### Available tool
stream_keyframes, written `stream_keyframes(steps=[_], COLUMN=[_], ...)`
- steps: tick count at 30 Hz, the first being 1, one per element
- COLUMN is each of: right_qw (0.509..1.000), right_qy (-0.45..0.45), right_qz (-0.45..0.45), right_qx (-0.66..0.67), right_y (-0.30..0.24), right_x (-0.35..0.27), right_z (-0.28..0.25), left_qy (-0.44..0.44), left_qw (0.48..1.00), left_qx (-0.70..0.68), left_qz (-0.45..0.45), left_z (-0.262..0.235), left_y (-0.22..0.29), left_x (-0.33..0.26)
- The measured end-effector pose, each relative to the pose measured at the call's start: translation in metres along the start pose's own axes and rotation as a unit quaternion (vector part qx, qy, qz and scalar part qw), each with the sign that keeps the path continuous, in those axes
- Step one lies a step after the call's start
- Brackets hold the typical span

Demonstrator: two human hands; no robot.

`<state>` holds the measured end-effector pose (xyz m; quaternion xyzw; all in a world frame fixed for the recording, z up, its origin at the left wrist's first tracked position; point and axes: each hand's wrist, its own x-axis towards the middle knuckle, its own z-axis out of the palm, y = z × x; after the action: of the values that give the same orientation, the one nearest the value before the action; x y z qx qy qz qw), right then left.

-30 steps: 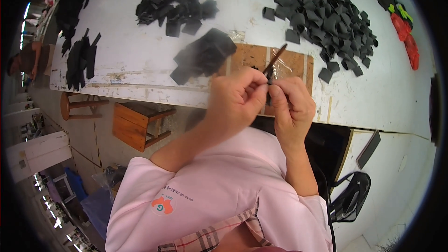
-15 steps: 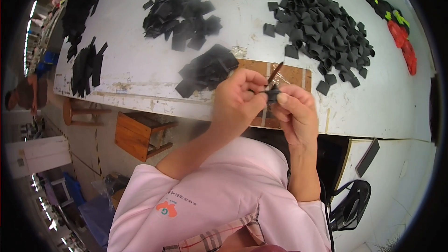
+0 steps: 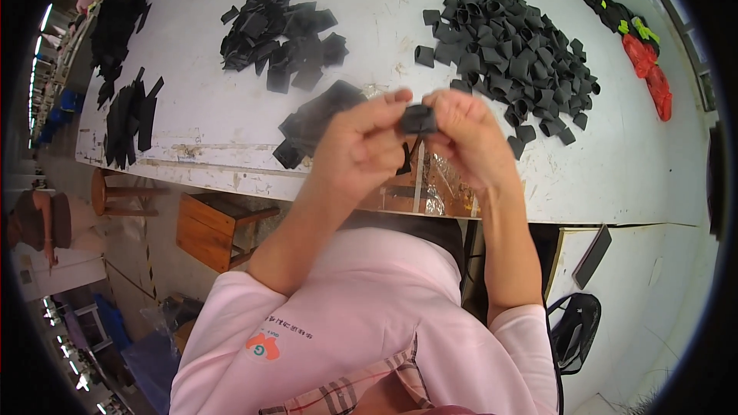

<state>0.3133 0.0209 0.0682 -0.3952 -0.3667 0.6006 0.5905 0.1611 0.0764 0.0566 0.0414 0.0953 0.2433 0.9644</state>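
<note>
Both my hands are raised over the near edge of the table, holding a small black fabric loop [image 3: 419,118] between them. My right hand [image 3: 473,134] pinches its right side between thumb and fingers. The fingers of my left hand [image 3: 355,146] are closed at its left side, somewhat blurred. Below the loop, a thin dark object [image 3: 406,160] shows by my left fingers; its kind is unclear. Beneath my hands lies a brown board [image 3: 461,201] with clear tape on it. A stack of flat black pieces [image 3: 319,119] lies beside my left hand.
Beyond my right hand spreads a big heap of black loops [image 3: 515,54]. More flat black pieces [image 3: 269,38] are piled farther left, with black strips [image 3: 131,123] near the left edge. Red bags [image 3: 649,77] lie far right. A wooden stool [image 3: 204,230] stands before the table [image 3: 200,119].
My hands have lifted away from the board and moved slightly left, with the black loop now turned broadside between them. The pointed dark tool seen before no longer sticks up above my fingers.
</note>
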Motion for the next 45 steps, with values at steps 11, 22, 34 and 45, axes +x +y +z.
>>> stream_keyframes(steps=[11, 22, 34, 45], right_qw=[1.0, 0.831, 0.928, 0.921], right_qy=[-0.03, 0.171, 0.156, 0.145], right_qz=[-0.007, -0.31, -0.203, -0.216], right_qx=[-0.001, -0.429, -0.272, -0.289], right_y=[0.019, 0.007, -0.005, 0.002], right_x=[-0.003, -0.03, -0.026, -0.024], right_z=[-0.01, 0.015, 0.027, 0.021], left_qy=[-0.028, -0.063, -0.07, -0.007], left_qw=[0.993, 0.624, 0.866, 0.557], left_qx=[0.11, 0.673, 0.354, 0.712], left_qz=[0.032, 0.392, 0.346, 0.426], left_z=[-0.007, 0.02, 0.005, 0.015], left_y=[-0.005, -0.004, -0.011, -0.004], left_x=[-0.007, 0.006, -0.002, -0.007])
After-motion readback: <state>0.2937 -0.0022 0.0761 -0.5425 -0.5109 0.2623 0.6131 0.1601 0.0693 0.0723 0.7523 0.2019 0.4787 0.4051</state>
